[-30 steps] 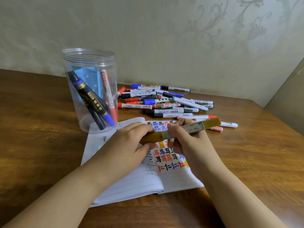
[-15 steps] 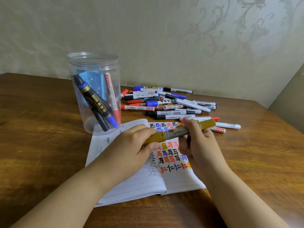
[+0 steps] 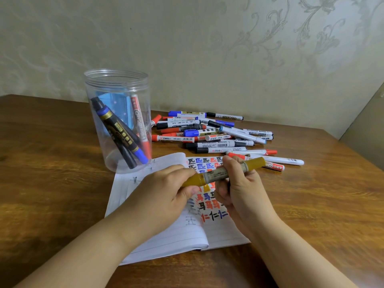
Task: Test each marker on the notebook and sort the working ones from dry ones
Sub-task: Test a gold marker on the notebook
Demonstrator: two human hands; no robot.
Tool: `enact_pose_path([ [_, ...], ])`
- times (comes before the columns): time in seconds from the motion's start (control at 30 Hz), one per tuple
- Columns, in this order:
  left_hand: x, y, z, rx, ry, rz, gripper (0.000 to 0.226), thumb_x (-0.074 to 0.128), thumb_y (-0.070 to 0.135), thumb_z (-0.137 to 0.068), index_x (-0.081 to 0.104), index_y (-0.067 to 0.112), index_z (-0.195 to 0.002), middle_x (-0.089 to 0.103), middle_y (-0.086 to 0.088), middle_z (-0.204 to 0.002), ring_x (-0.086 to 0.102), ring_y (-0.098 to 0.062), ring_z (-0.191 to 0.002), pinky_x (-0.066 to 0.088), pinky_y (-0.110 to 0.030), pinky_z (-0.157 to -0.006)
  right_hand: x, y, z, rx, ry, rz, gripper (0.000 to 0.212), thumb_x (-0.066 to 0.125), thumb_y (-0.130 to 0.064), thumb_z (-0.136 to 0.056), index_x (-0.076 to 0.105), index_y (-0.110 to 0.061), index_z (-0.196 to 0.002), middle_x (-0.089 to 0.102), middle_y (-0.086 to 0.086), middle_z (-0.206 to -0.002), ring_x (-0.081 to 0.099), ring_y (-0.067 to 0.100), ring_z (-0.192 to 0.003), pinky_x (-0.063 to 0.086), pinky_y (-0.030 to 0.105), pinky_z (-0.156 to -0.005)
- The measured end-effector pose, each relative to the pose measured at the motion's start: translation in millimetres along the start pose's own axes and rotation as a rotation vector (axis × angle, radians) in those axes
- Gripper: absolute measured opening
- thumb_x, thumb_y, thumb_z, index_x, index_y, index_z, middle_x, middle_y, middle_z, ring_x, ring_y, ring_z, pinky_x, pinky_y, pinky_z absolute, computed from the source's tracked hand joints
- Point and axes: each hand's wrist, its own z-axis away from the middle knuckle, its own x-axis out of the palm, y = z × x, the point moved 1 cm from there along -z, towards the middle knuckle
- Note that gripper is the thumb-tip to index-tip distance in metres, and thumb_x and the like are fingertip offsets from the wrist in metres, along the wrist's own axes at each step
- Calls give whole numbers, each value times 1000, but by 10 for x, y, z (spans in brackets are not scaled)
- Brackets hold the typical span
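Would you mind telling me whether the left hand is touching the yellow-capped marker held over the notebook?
Touching. The head view shows the left hand with its fingers curled round the cap end of the yellow-capped marker.

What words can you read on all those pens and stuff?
"WHITEBOARD": black-capped marker at the back of the pile.
"WHITEBOARD MARKER": black marker nearer the front.
"WB-8801": red-capped marker.
Label on the yellow marker in both hands: blurred.
Print on the markers in the clear jar: unreadable.

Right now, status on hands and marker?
Left hand grips yellow marker cap end; right hand grips barrel. Held over notebook. Nothing in the way.
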Motion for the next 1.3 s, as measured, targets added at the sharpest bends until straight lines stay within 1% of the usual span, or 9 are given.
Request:
enact_pose_path([
  [0.17,-35,-18,-38,-78,47,-25,32,48,33,-92,52,23,-122,54,12,-110,50,-5,-99,42,-18,-81,-24,-90,-13,-10,4,64,47,53,-50,-74,55,-5,-89,50,4,-54,40,10,-45,35,19,-44],
  [0.37,-197,-119,-67,-183,202,-35,42,55,34,-89,43,29,-129,48,19,-113,51,-5,-107,40,-16,-81,-20,-204,-45,-13,28,-123,25,51,-33,-84,57,-10,-88,51,2,-62,49,9,-56,44,18,-50],
  [0.57,-387,-219,-105,-305,461,-78,17,59,22,-85,57,17,-102,54,10,-83,56,-14,-75,40,-24,-62,386,-953,-370,-427,17,-6,22,40,-20,-100,50,-11,-82,60,2,-59,59,10,-57,50,18,-57],
  [0.67,-454,-191,-89,-349,521,-87,12,56,24,-87,59,19,-98,53,10,-79,57,-14,-78,45,-26,-67,781,-1245,-593,-617,-47,195,15,45,-18,-99,49,-17,-85,65,-1,-63,59,9,-56,49,20,-56],
  [0.73,-489,-222,-90,-425,492,-60,17,51,26,-91,57,21,-106,58,9,-86,57,-9,-80,46,-22,-66,1042,-1292,-756,-719,-37,410,14,51,-18,-97,52,-19,-82,62,-2,-65,54,4,-52,46,21,-53],
  [0.87,-512,-283,-95,-500,420,-24,21,44,25,-94,52,25,-114,62,7,-104,58,-7,-88,54,-24,-69,1370,-1131,-1034,-661,-63,866,17,59,-28,-91,61,-11,-87,48,-3,-64,39,5,-50,32,23,-51],
  [1.0,-512,-288,-93,-516,411,-23,24,48,25,-93,53,23,-116,63,4,-105,56,-7,-83,52,-21,-67,1503,-941,-1066,-563,-168,1208,29,47,-33,-96,64,-10,-97,43,2,-87,43,15,-78,27,22,-67],
  [1.1,-514,-292,-91,-520,417,-12,23,51,26,-92,53,22,-115,64,4,-101,57,-8,-80,53,-24,-67,1503,-894,-1053,-506,-179,1226,37,39,-32,-99,64,-6,-106,42,-2,-79,37,12,-91,26,21,-71],
  [1.3,-446,-302,-94,-459,432,-7,18,54,24,-89,57,19,-106,56,7,-84,57,-11,-77,51,-26,-68,1339,-888,-1038,-560,-244,1126,36,38,-36,-99,56,-20,-126,47,2,-107,45,12,-98,31,21,-83],
])
